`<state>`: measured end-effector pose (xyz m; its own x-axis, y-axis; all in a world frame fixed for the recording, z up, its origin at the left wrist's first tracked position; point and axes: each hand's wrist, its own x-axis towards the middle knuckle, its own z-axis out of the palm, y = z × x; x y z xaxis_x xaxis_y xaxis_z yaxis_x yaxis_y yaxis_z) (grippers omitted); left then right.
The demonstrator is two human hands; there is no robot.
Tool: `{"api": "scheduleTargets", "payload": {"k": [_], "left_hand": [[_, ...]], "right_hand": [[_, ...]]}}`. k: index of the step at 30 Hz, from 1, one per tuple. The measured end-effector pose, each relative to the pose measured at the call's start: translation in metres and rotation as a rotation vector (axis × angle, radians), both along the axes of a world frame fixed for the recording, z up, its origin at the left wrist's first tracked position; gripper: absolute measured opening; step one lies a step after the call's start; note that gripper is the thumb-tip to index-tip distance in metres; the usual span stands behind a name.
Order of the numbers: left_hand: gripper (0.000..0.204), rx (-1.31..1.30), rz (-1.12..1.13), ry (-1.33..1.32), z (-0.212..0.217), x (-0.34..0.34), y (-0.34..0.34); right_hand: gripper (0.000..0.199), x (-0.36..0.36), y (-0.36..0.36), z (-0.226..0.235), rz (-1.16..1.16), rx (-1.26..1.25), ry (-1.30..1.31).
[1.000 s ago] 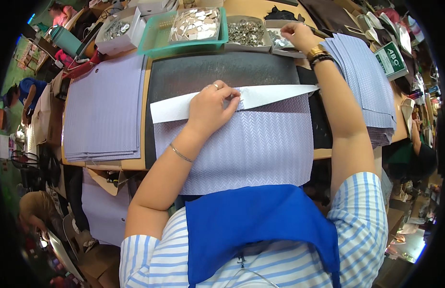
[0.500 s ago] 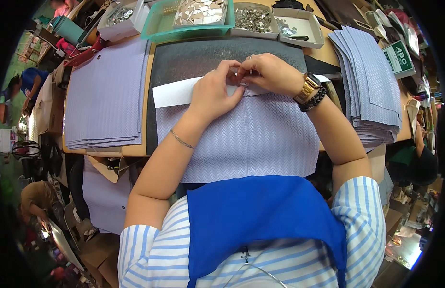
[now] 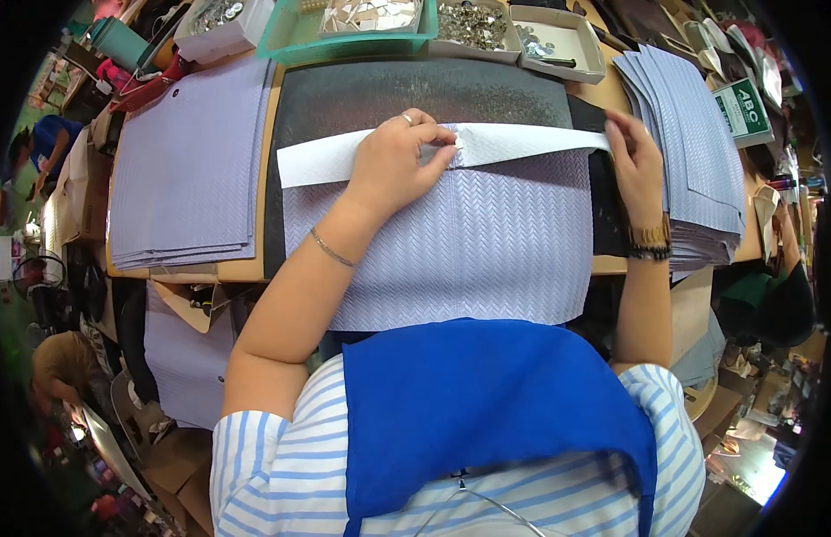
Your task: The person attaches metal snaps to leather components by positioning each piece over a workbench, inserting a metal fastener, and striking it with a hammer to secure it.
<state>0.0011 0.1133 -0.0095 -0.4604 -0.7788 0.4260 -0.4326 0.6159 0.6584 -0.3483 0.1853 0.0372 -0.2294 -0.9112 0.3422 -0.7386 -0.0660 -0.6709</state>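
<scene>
A lavender sheet with a woven herringbone texture (image 3: 451, 242) lies in front of me, with a centre seam. Its far edge is turned over, showing a white backing strip (image 3: 523, 148). At the middle of that strip my left hand (image 3: 399, 161) pinches the sheet, thumb and forefinger closed beside a small pale piece too small to make out. My right hand (image 3: 637, 166) is off to the right, by the strip's right end, its fingers stretched out and apart. What lies beneath that hand is mostly hidden.
A dark work mat (image 3: 415, 94) lies under the sheet. Stacks of lavender sheets stand left (image 3: 187, 170) and right (image 3: 689, 161). Along the back are a teal basket (image 3: 344, 46), a box of small metal parts (image 3: 474, 31) and an open white box (image 3: 568, 54).
My right hand has left the middle of the folded edge and swung right, past the strip's end. My left hand stays at the middle, still pinching. The white strip now shows more fully.
</scene>
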Motion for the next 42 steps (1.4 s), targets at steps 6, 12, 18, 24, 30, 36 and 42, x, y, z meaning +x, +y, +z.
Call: {"api": "scheduleTargets", "payload": {"k": [6,12,18,24,30,36,42], "left_hand": [[0.012,-0.006,0.033,-0.010,0.001,-0.005,0.001],[0.013,-0.100,0.087,-0.071,0.002,-0.006,0.005],[0.014,0.092,0.062,-0.007,0.002,0.000,0.003],[0.015,0.062,0.052,-0.015,0.000,-0.003,0.002],[0.014,0.090,0.055,-0.017,0.000,-0.001,0.001],[0.012,0.075,0.035,0.006,0.001,0.002,0.002],[0.043,0.026,0.026,-0.011,0.001,0.002,0.003]], "right_hand": [[0.050,-0.053,0.082,-0.056,-0.265,0.334,0.477],[0.045,-0.004,0.083,-0.011,-0.128,0.139,-0.467],[0.063,0.072,0.075,0.015,0.201,0.206,-0.373],[0.067,0.105,0.060,0.006,0.367,0.140,-0.183],[0.068,0.104,0.054,0.001,0.396,0.188,-0.115],[0.068,0.105,0.048,0.008,0.438,0.141,-0.065],[0.067,0.106,0.049,0.022,0.402,0.250,0.128]]}}
